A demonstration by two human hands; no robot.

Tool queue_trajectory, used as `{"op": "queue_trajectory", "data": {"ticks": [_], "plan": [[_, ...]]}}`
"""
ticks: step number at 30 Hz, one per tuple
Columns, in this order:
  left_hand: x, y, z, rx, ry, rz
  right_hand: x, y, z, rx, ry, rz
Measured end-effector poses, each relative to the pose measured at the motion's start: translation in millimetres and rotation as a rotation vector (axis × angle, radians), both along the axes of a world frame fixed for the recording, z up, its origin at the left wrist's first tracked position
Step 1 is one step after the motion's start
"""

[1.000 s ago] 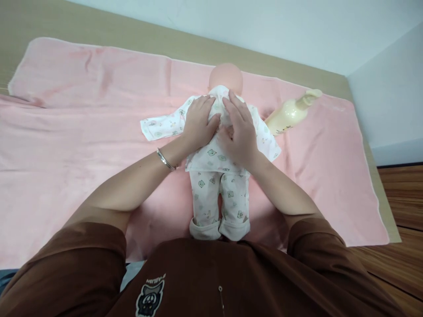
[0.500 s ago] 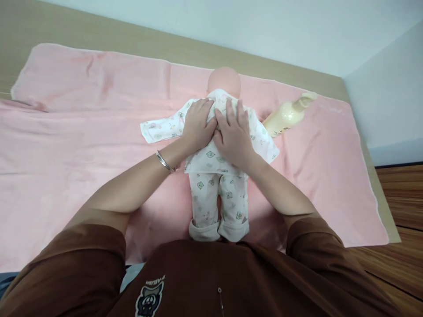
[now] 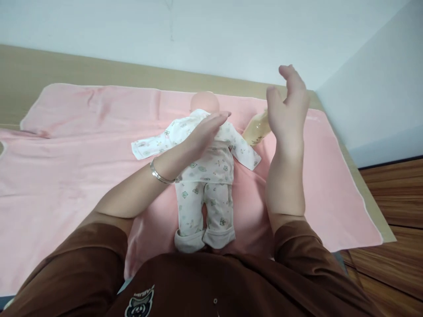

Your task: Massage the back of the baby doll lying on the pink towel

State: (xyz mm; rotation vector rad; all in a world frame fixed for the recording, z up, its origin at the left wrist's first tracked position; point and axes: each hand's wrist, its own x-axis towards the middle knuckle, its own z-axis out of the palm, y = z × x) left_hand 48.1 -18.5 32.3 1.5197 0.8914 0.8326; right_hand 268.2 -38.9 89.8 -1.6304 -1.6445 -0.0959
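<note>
A baby doll point(image 3: 208, 176) in a white patterned suit lies on its back on a pink towel point(image 3: 72, 145), head away from me. My left hand point(image 3: 206, 130), a silver bangle on its wrist, hovers flat just above the doll's chest with fingers stretched out. My right hand point(image 3: 287, 110) is raised in the air to the right of the doll, fingers extended and empty. Behind that hand lies a cream pump bottle point(image 3: 256, 128) on the towel, partly hidden.
The towel covers a light wooden table point(image 3: 373, 207) whose right edge drops to a wood floor point(image 3: 396, 264). White walls point(image 3: 205, 35) stand close behind and to the right. My brown sleeves and shirt fill the bottom of the view.
Both hands have come off the doll's chest. The right hand rose high and to the right; the left lifted slightly. The view tilted up and the doll shifted left in the picture.
</note>
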Motion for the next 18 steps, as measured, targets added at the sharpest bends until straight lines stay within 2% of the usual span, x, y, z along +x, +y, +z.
{"op": "queue_trajectory", "data": {"ticks": [2,4,7,9,11,14,16,18], "plan": [[23,7,4.4,0.002,-0.017,-0.122,11,4,0.7,0.001,0.102,-0.043],[44,20,5.2,0.102,0.014,-0.195,17,7,1.9,0.014,0.182,-0.083],[69,38,4.9,0.245,0.074,-0.183,19,12,2.7,0.022,0.221,-0.165],[79,42,8.0,0.257,0.076,-0.181,17,17,1.6,0.015,0.19,-0.164],[84,38,15.9,0.181,0.007,-0.206,11,21,-0.8,-0.041,0.134,-0.112],[84,21,33.4,0.03,-0.092,-0.225,0,27,-6.7,-0.211,0.055,-0.029],[80,10,42.4,0.007,-0.07,-0.183,-4,29,-12.2,-0.281,-0.005,0.025],[73,4,44.7,0.031,-0.026,-0.151,-6,30,-18.2,-0.282,-0.052,0.076]]}}
